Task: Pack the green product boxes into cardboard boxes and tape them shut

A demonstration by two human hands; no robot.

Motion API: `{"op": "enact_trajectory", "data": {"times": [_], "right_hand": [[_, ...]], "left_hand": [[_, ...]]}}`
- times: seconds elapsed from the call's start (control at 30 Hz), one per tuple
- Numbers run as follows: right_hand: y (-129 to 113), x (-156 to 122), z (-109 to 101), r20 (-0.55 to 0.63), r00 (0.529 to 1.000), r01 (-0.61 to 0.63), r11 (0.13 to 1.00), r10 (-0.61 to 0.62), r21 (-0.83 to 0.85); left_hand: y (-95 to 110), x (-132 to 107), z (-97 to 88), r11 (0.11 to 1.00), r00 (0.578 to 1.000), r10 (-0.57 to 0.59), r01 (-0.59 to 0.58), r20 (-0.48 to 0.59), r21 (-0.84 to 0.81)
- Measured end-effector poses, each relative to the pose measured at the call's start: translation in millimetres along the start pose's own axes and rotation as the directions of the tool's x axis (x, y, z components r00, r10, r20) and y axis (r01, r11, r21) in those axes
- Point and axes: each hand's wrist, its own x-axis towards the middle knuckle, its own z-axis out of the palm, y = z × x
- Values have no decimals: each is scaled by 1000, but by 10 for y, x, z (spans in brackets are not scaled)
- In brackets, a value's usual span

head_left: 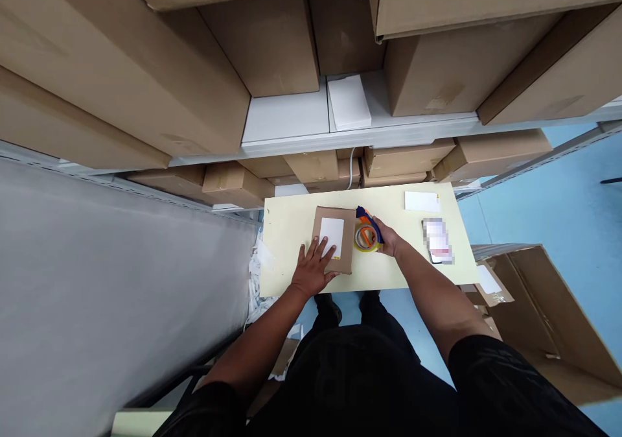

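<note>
A small brown cardboard box [347, 246] with a white label [331, 231] on top lies on the pale table [291, 216]. My left hand [312, 267] rests on the lower left of the box, fingers spread and lying partly over the label. Just right of the box, my right hand [387, 237] is wrapped round a blue and orange tape dispenser [370, 228] that carries a roll of clear yellowish tape. The dispenser's front end is close to the box's right edge; I cannot tell if it touches.
A white slip [422, 201] and a phone [437, 240] lie on the table's right side. Behind stand shelves with large cardboard boxes [272, 41] and a white paper stack [348, 103]. At right on the floor is a big open carton [558, 320]; a grey wall [116, 281] borders the left.
</note>
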Motion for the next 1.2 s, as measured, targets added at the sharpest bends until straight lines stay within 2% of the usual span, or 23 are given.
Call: {"op": "enact_trajectory", "data": {"times": [0.1, 0.13, 0.23, 0.33, 0.43, 0.5, 0.6, 0.7, 0.83, 0.93, 1.0, 1.07, 1.13, 1.2], "right_hand": [[426, -165, -169, -34, 999, 8, 1000, -8, -11], [622, -233, -221, -58, 998, 4, 1000, -5, -12], [1294, -437, -284, 2, 1000, 25, 996, -25, 81], [1850, -562, -158, 75, 997, -17, 971, -1, 237], [2042, -559, 49, 102, 995, -19, 917, -24, 398], [1971, -507, 126, 109, 994, -27, 900, -22, 435], [1660, -399, 72, 107, 994, -18, 909, -29, 417], [1176, -273, -116, 85, 996, -32, 950, 5, 310], [443, -95, -268, 10, 1000, 6, 998, -7, 57], [43, 12, -193, 30, 999, -19, 996, 21, -87], [-99, 62, -103, 48, 998, -30, 991, 37, -132], [-137, 87, -44, 34, 999, -35, 987, 41, -157], [-71, 72, -60, 24, 999, -38, 987, 42, -154], [111, 3, -159, 38, 998, -38, 993, 42, -111]], "left_hand": [[41, -7, 26, 1000, 1000, -5, 5, -8, -12], [57, -6, 27, 1000, 1000, -15, 14, -16, -18], [118, 15, 26, 998, 998, -47, 45, -42, -36], [193, 61, 40, 995, 995, -79, 75, -59, -62], [300, 127, 68, 986, 988, -134, 126, -75, -106], [399, 159, 85, 976, 979, -180, 166, -96, -143], [540, 125, 76, 963, 969, -222, 200, -112, -181], [528, -3, -19, 978, 989, -138, 129, -45, -166], [153, -90, -253, 995, 994, 77, -71, 80, -69], [-179, 8, -357, 999, 998, 9, -11, 55, 36], [-299, 92, -343, 996, 997, -66, 62, 49, 70], [-323, 144, -287, 990, 992, -118, 114, 46, 82], [-288, 162, -235, 987, 989, -142, 139, 40, 80], [-236, 169, -219, 983, 985, -171, 168, 37, 71]]}}
